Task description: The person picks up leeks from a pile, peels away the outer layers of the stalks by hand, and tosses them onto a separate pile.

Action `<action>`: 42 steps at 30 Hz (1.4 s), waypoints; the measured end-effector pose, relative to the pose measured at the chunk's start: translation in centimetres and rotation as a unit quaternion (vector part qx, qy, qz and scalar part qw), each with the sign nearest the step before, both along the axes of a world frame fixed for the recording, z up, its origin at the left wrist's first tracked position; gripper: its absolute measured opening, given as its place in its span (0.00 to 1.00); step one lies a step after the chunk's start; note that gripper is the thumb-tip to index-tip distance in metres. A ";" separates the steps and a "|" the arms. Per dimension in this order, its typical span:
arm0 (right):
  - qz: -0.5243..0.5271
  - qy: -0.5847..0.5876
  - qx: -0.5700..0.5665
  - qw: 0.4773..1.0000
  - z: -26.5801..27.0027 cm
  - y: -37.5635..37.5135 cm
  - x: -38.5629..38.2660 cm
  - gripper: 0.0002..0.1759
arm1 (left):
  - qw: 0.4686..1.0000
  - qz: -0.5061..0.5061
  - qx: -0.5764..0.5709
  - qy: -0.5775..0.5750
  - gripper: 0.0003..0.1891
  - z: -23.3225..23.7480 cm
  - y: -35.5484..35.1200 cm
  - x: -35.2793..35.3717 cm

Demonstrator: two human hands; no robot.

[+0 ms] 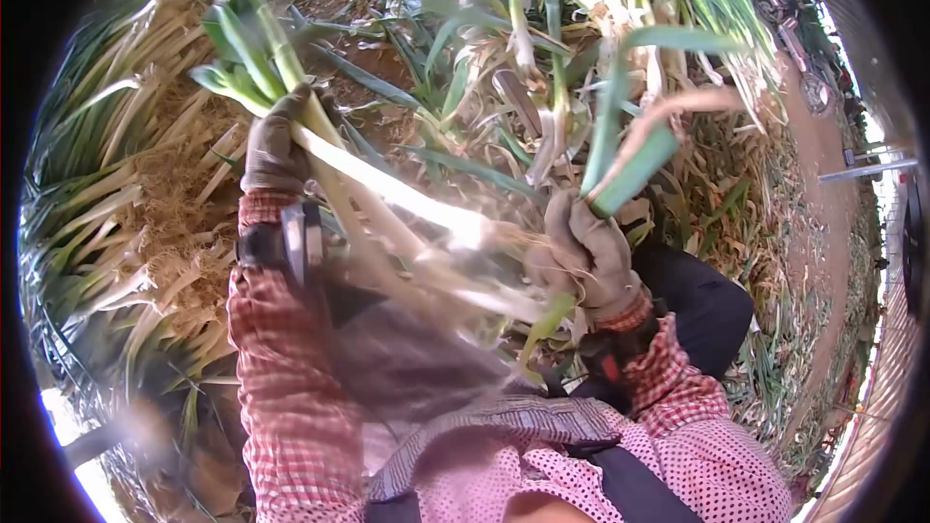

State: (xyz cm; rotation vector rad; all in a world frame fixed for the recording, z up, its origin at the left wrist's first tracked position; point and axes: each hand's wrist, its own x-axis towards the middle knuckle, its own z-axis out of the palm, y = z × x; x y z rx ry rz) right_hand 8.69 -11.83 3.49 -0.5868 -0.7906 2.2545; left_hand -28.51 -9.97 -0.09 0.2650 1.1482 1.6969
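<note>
My left hand (276,145), in a brownish glove, is closed around several green onions (373,179). Their green tops stick up above the fist, and the white stalks slant down to the right across my lap. At their root ends is my right hand (589,252), gloved too, with its fingers curled around a green leaf (635,174) that bends up and to the right. A brown, withered leaf (668,116) rises beside it. Thin roots touch the right glove. Part of the stalks is blurred.
Rows of green onions (107,203) with matted roots lie along the left. More bunches (620,0) lie at the top right. Loose leaves and husks (446,97) cover the ground ahead. A dirt strip (823,203) and a ribbed wall (877,368) run along the right.
</note>
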 end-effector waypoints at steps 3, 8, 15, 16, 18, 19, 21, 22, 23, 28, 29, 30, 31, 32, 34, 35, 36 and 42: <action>0.079 -0.375 0.124 0.915 -2.0 -2.0 4.6 0.13 | 0.991 0.097 0.043 0.076 0.16 0.7 -0.5 -0.5; 0.406 -0.749 0.314 0.419 -9.9 0.2 11.0 0.22 | 0.952 0.270 -0.015 0.142 0.15 2.7 -0.3 0.8; -0.004 -0.541 0.577 0.612 -2.2 0.2 2.2 0.40 | 0.932 0.293 -0.005 0.213 0.19 1.6 -0.1 -0.4; 0.042 -0.575 0.588 0.568 -2.0 1.2 -0.7 0.35 | 0.936 0.286 -0.013 0.206 0.19 1.5 0.3 0.2; 0.100 -0.570 0.632 0.515 -2.9 1.6 -3.3 0.22 | 0.941 0.275 -0.030 0.196 0.18 1.7 0.7 1.2; 0.113 -0.535 0.665 0.508 -4.4 0.9 -3.7 0.17 | 0.947 0.257 -0.029 0.190 0.15 1.4 0.7 0.6; 0.073 -0.409 0.685 0.599 -4.0 -0.2 -3.9 0.19 | 0.969 0.212 -0.056 0.116 0.12 -0.6 1.2 -2.5; 0.016 -0.318 0.648 0.691 -2.1 -1.6 -3.3 0.20 | 0.977 0.187 -0.073 0.074 0.10 -1.6 1.1 -3.1; 0.016 -0.309 0.636 0.707 -0.7 -2.7 -2.7 0.20 | 0.984 0.166 -0.041 0.046 0.08 -1.2 1.0 -1.9; 0.244 -0.422 0.586 0.647 0.9 -3.0 4.6 0.17 | 0.947 0.269 -0.064 0.164 0.10 -1.8 2.1 -4.7; 0.257 -0.486 0.529 0.647 0.4 -3.0 6.0 0.20 | 0.958 0.237 -0.066 0.146 0.10 -1.9 1.8 -3.8; 0.169 -0.496 0.584 0.620 -2.4 -1.5 7.1 0.35 | 0.968 0.209 -0.053 0.130 0.10 -1.4 2.3 -3.2; 0.177 -0.533 0.440 0.701 -1.9 0.4 6.4 0.47 | 0.964 0.219 -0.081 0.129 0.11 -0.9 2.9 -2.3; 0.101 -0.491 0.419 0.757 -0.9 1.7 4.2 0.47 | 0.968 0.203 -0.035 0.142 0.10 -0.3 2.9 -0.7; 0.034 -0.387 0.446 0.806 -2.0 4.1 0.3 0.44 | 0.984 0.142 -0.043 0.103 0.09 -0.5 2.9 0.7; 0.041 -0.324 0.508 0.797 -4.1 5.2 -0.9 0.43 | 0.979 0.157 -0.062 0.112 0.08 -0.6 3.2 1.6; 0.045 -0.312 0.421 0.851 -5.0 4.5 -1.9 0.36 | 0.978 0.154 -0.057 0.127 0.08 -1.1 3.4 1.6; 0.160 -0.284 0.510 0.796 -0.8 -2.3 5.3 0.12 | 0.954 0.258 -0.095 0.121 0.11 -0.8 2.0 -3.1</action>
